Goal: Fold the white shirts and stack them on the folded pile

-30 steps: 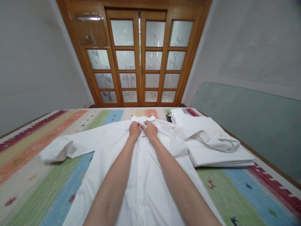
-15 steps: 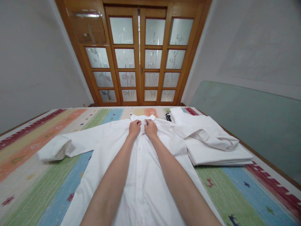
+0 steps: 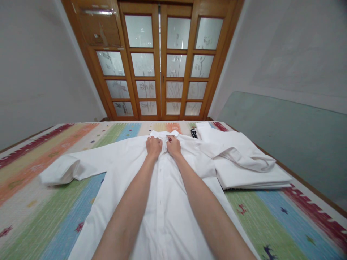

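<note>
A white button-up shirt [image 3: 127, 159] lies spread out, front side up, its collar [image 3: 173, 133] pointing away from me. My left hand [image 3: 154, 146] is closed on the shirt front just below the collar, left of the button strip. Right beside it, my right hand [image 3: 173, 146] pinches the cloth on the other side of the neck opening. The fingertips nearly meet, and any button between them is too small to make out. One sleeve [image 3: 61, 169] stretches out to the left with its end bunched up. The right sleeve [image 3: 244, 159] rests over folded white cloth.
Under the shirt is a colourful striped cloth [image 3: 29, 216] covering the table. A folded stack of white cloth [image 3: 252, 180] sits at the right, with a small black-and-white item [image 3: 193, 133] by its far end. A greenish board [image 3: 284, 133] leans along the right wall. Wooden glass-paned doors [image 3: 161, 72] stand beyond.
Both hands stay on the shirt just below the collar. My left hand has shifted very slightly left, and the view has tilted a little. The shirt lies as before.
</note>
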